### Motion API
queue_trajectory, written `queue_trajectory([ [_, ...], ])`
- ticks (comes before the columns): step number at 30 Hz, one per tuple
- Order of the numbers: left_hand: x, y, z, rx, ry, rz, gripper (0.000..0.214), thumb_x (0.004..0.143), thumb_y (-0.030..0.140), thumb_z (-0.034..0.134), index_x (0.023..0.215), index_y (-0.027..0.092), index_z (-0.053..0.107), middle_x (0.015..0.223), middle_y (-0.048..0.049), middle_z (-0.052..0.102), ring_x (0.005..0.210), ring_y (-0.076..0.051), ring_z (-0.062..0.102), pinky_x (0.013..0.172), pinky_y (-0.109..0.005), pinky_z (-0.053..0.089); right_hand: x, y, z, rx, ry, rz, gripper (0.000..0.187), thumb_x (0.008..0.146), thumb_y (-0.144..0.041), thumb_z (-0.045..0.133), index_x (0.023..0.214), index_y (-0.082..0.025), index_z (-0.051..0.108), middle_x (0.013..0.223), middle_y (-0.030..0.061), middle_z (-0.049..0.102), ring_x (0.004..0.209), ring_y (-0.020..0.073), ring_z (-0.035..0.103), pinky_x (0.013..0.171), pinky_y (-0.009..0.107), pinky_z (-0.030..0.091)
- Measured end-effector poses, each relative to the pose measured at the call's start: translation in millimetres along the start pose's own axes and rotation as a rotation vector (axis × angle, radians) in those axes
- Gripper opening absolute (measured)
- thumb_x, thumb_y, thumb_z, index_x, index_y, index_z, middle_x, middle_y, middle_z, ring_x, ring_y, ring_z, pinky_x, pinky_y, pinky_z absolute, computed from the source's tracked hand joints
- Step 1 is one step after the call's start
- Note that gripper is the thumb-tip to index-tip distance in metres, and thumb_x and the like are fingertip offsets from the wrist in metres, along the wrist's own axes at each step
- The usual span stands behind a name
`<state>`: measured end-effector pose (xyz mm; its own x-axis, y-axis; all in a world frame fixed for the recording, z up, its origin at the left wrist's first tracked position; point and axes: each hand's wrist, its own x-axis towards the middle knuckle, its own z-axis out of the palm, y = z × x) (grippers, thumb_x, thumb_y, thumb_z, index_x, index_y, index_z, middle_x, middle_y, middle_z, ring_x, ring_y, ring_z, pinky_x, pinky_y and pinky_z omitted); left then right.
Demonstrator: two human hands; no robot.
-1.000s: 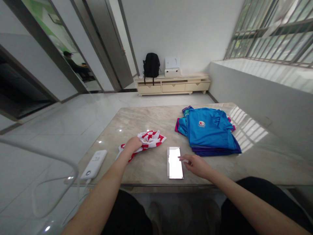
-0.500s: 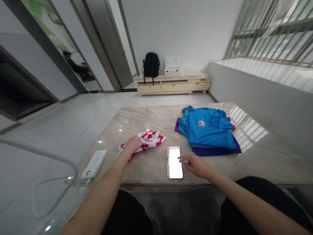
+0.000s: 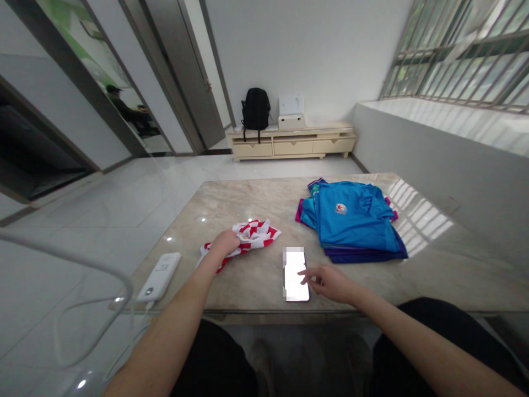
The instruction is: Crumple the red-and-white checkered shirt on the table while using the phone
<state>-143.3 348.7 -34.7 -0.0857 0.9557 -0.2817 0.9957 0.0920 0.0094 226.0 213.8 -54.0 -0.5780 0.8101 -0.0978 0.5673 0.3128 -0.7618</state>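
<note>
My left hand (image 3: 227, 242) rests closed on a crumpled red-and-white checked shirt (image 3: 264, 234) at the left middle of the table; its fingertips are hidden in the cloth. Nearer the front edge lies a phone (image 3: 294, 284) with a bright, washed-out screen. Over that screen's right side reaches my right hand (image 3: 328, 283), index finger stretched out and the others loosely bent, holding nothing. Whether the fingertip touches the glass I cannot tell. A stack of folded shirts (image 3: 357, 223), bright blue on top with a small badge, sits to the right beyond the phone.
A white power bank (image 3: 160, 277) with a cable lies at the marble table's (image 3: 256, 198) left edge. Against the far wall, a low cabinet (image 3: 293, 148) carries a black backpack (image 3: 256, 109) and a white box (image 3: 290, 121). Someone (image 3: 124, 107) sits beyond the left doorway.
My right hand has shifted slightly left, its index finger now further over the phone's screen. The left hand and the checked shirt stay where they were.
</note>
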Motion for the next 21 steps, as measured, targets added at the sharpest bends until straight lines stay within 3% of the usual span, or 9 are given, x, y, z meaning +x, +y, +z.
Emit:
queue_trajectory([
  [7,2.4,-2.2,2.4,0.025,-0.017,0.006,0.025,0.099,0.039,0.064,0.109,0.017,0.07,0.115,-0.0077,0.072,0.107,-0.023,0.069,0.096,-0.044,0.056,1.8,2.8,-0.9,-0.027,0.064,0.021,0.038,0.089,-0.019,0.055,0.12,-0.021,0.077,0.133,0.0064,0.073,0.085,0.0235,0.074,0.079,0.035,0.056],
  [10,2.5,-2.3,2.4,0.034,-0.016,0.002,0.025,0.099,0.038,0.065,0.11,0.016,0.069,0.114,-0.0077,0.072,0.105,-0.022,0.069,0.094,-0.043,0.057,1.0,0.9,-0.8,-0.016,0.057,0.016,0.039,0.088,-0.017,0.055,0.12,-0.021,0.077,0.13,0.0061,0.074,0.083,0.0225,0.074,0.076,0.033,0.056],
  [15,1.8,-1.5,1.5,0.043,-0.021,0.005,0.025,0.099,0.038,0.065,0.109,0.016,0.069,0.114,-0.0077,0.072,0.105,-0.022,0.069,0.093,-0.043,0.057,0.1,-0.3,0.7,0.017,-0.006,0.001,0.045,0.088,-0.016,0.056,0.13,-0.022,0.072,0.107,0.0042,0.082,0.075,0.0201,0.075,0.069,0.029,0.055],
  [21,3.8,-2.7,3.0,0.055,-0.02,0.01,0.025,0.099,0.038,0.065,0.11,0.016,0.07,0.115,-0.0079,0.072,0.106,-0.023,0.069,0.095,-0.044,0.057,1.8,1.4,-0.4,-0.026,0.047,0.022,0.04,0.088,-0.018,0.055,0.123,-0.022,0.076,0.128,0.0065,0.075,0.081,0.0223,0.075,0.076,0.035,0.056],
])
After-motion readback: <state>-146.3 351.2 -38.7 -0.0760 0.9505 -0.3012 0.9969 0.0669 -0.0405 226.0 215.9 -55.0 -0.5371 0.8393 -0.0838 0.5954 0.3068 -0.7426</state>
